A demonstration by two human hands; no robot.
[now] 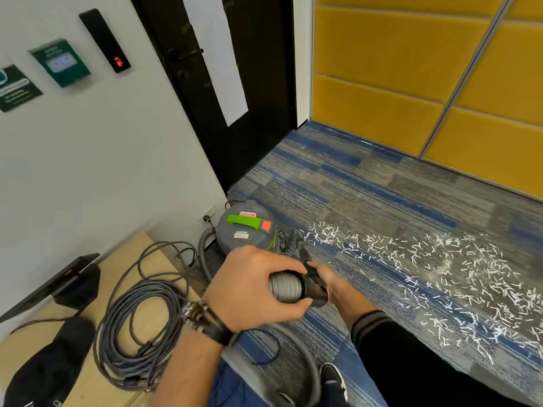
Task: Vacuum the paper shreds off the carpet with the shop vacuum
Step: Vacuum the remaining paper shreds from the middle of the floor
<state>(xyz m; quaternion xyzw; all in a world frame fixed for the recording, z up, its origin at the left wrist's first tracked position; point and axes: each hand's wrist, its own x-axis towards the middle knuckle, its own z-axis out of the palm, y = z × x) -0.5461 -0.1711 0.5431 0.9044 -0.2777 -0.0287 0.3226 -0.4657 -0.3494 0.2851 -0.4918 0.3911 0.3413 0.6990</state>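
Note:
White paper shreds [435,274] lie scattered in a band across the blue and grey carpet [367,201], from beside the vacuum out to the right edge. The grey shop vacuum [246,230], with a green handle, stands by the wall socket. My left hand [252,286] grips the ribbed grey hose [285,286] where it meets the black cuff. My right hand [326,274] holds the black nozzle tube [302,251], whose tip points down at the carpet near the leftmost shreds. The hose loops back under my arms.
A coil of grey cable [141,327] lies on a pale wooden board [111,386] at left, beside a black cap [47,368] and a dark device [58,283]. Behind stand a black door [223,83] and yellow padded wall panels [411,83]. My shoe [333,377] is below.

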